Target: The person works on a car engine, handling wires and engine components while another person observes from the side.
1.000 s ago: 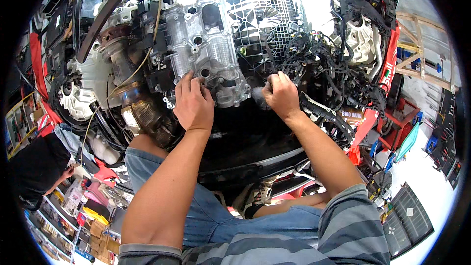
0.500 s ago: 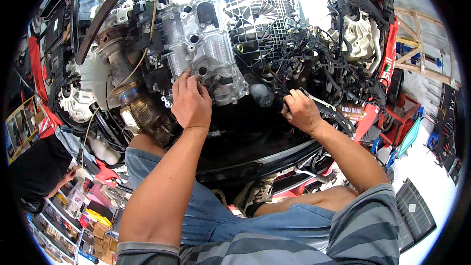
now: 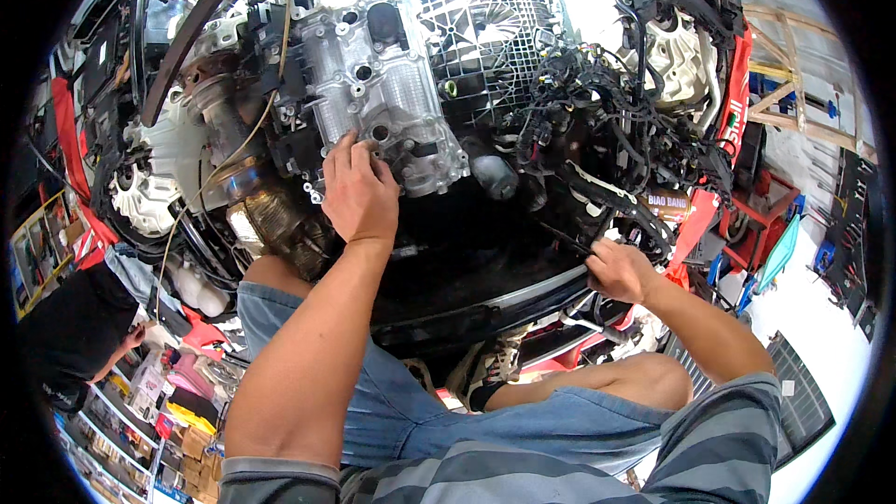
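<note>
My left hand (image 3: 359, 191) rests on the near left part of a silver cast-metal engine cover (image 3: 369, 84) with several round holes. Its fingers are stretched forward over the metal and hold nothing. Near the front crossbar, my right hand (image 3: 618, 271) is closed around a thin dark rod (image 3: 565, 236), whose far end points up and left over the dark gap. What kind of tool or part the rod is, I cannot make out. A grey rounded part (image 3: 493, 177) sits at the cover's near right corner, apart from both hands.
A tangle of black wiring (image 3: 593, 98) lies right of the engine. Left of it are a brown metal exhaust part (image 3: 252, 187) and a thin yellowish cable (image 3: 266, 117). The curved front crossbar (image 3: 485, 306) runs before my knees. Another person in black (image 3: 75, 327) stands at far left.
My right hand has moved right and toward me, away from the engine's near right corner, with the thin dark rod now showing in it. My left hand has stayed on the cover.
</note>
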`<state>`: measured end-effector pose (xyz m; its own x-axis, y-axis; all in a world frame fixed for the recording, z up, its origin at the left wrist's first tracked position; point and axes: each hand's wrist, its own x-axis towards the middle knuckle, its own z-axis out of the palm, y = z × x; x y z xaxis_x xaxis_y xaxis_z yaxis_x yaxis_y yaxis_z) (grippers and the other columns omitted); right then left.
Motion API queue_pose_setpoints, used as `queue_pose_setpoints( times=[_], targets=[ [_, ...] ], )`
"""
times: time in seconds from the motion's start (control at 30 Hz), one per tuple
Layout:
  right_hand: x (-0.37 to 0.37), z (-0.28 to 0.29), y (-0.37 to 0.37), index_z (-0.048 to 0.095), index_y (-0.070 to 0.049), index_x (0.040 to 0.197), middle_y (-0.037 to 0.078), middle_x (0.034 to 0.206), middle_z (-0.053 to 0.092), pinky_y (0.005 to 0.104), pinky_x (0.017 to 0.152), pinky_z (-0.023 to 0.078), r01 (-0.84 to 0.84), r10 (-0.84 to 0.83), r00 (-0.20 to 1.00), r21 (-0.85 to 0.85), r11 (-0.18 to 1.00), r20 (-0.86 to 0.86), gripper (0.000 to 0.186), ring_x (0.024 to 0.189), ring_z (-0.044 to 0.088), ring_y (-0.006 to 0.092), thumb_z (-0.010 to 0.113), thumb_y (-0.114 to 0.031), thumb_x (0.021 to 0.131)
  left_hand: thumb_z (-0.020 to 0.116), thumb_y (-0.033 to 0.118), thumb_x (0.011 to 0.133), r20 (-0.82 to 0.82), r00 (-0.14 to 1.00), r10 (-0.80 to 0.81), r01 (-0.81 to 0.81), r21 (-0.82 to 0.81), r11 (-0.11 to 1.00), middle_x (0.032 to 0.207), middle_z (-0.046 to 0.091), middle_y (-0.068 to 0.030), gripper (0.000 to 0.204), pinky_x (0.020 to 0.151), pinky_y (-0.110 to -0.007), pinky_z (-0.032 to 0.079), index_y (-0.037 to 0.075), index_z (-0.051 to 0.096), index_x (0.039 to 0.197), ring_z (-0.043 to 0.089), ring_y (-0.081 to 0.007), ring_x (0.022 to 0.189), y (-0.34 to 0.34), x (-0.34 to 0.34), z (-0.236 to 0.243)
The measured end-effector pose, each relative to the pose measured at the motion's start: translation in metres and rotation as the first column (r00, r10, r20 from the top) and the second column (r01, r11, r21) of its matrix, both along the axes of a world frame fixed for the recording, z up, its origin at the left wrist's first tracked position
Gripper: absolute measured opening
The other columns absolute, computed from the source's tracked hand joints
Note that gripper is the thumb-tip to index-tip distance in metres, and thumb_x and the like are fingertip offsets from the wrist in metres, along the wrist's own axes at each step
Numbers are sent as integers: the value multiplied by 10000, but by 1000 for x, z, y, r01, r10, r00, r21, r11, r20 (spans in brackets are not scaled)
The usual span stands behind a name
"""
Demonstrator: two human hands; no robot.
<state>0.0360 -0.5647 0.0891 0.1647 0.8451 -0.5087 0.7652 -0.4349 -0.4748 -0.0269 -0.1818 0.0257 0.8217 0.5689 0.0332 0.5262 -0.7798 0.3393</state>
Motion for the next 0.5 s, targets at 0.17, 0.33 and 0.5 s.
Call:
queue_pose_setpoints(
  times=[0.17, 0.33, 0.5],
  targets=[
    [-1, 37, -45, 533, -45, 799, 128, 824, 520, 407, 663, 511, 232, -226, 967, -40, 972, 117, 199, 789, 563, 321, 665, -140, 683, 642, 102, 811, -10, 1000, -6, 6, -18, 1000, 1205, 624, -51, 160, 887, -384, 496, 110, 642, 971, 561, -279, 1129, -1, 1, 2],
    [31, 53, -169, 493, -68, 743, 69, 700, 461, 380, 573, 406, 728, -852, 169, 520, 447, 495, 127, 632, 499, 230, 588, -119, 809, 624, 109, 819, -4, 1000, 2, -2, -73, 997, 1224, 603, -58, 158, 908, -394, 488, 106, 628, 976, 536, -280, 1165, -2, 0, 0],
    [33, 136, -234, 646, 4, 737, 65, 606, 573, 369, 572, 451, 342, -502, -857, 597, -725, -118, 549, 567, 546, 220, 509, -479, 959, 615, 109, 829, 1, 1000, -13, 13, -51, 999, 1228, 599, -85, 134, 920, -398, 485, 94, 616, 962, 536, -293, 1164, 6, -5, -3]
  ],
)
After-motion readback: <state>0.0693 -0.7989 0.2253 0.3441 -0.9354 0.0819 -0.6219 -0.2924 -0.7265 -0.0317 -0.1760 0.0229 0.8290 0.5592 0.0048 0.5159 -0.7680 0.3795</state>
